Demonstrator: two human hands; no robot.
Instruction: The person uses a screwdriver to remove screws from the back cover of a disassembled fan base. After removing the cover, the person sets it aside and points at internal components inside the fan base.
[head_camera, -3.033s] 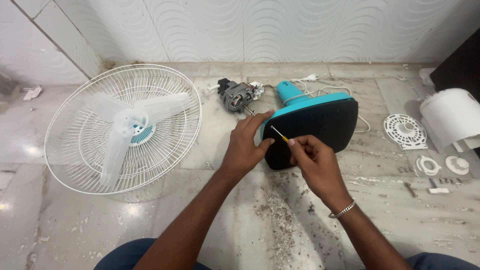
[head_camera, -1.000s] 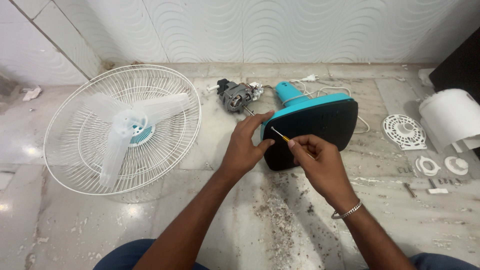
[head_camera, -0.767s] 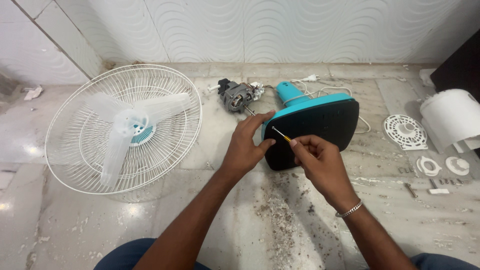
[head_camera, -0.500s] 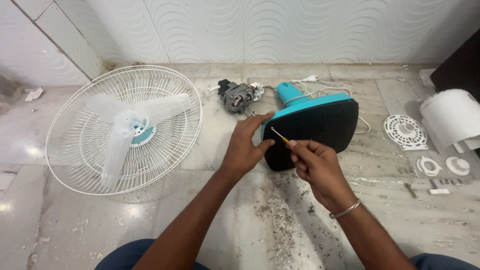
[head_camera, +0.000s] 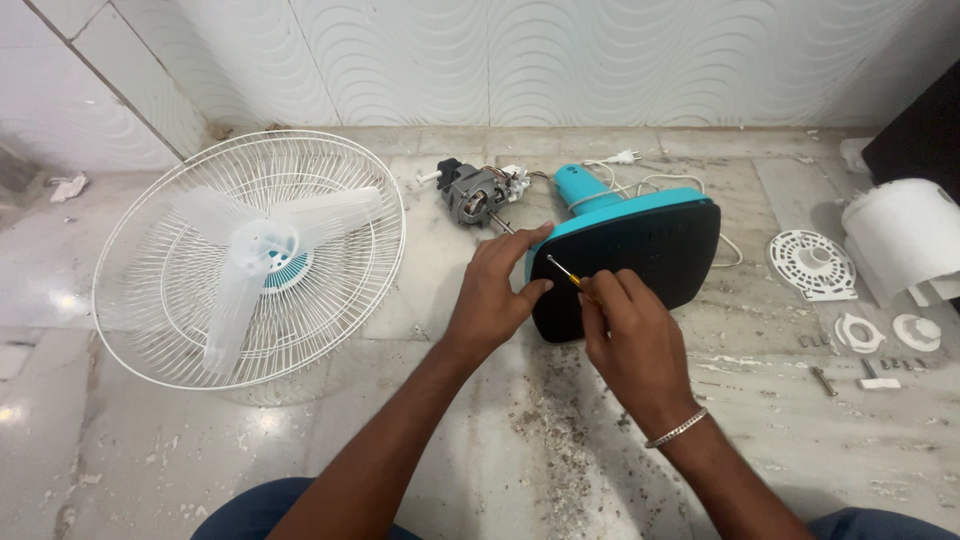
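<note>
A teal and black fan base (head_camera: 640, 250) lies tipped on its side on the marble floor, black underside facing me. My left hand (head_camera: 495, 290) grips its left edge, thumb on the black face. My right hand (head_camera: 630, 335) holds a small screwdriver (head_camera: 562, 271) with a yellow handle; its metal tip touches the black underside near the upper left corner. A silver bracelet sits on my right wrist.
A white fan guard with translucent blades (head_camera: 250, 255) lies to the left. The bare motor (head_camera: 475, 190) and a white power cord (head_camera: 640, 180) lie behind the base. White plastic covers (head_camera: 900, 235), a round vent plate (head_camera: 810, 262), rings and loose screws (head_camera: 870, 355) lie right. Dirt (head_camera: 570, 450) litters the floor.
My right hand has shifted slightly and turned the screwdriver a little at the same spot. The base and my left hand have stayed put.
</note>
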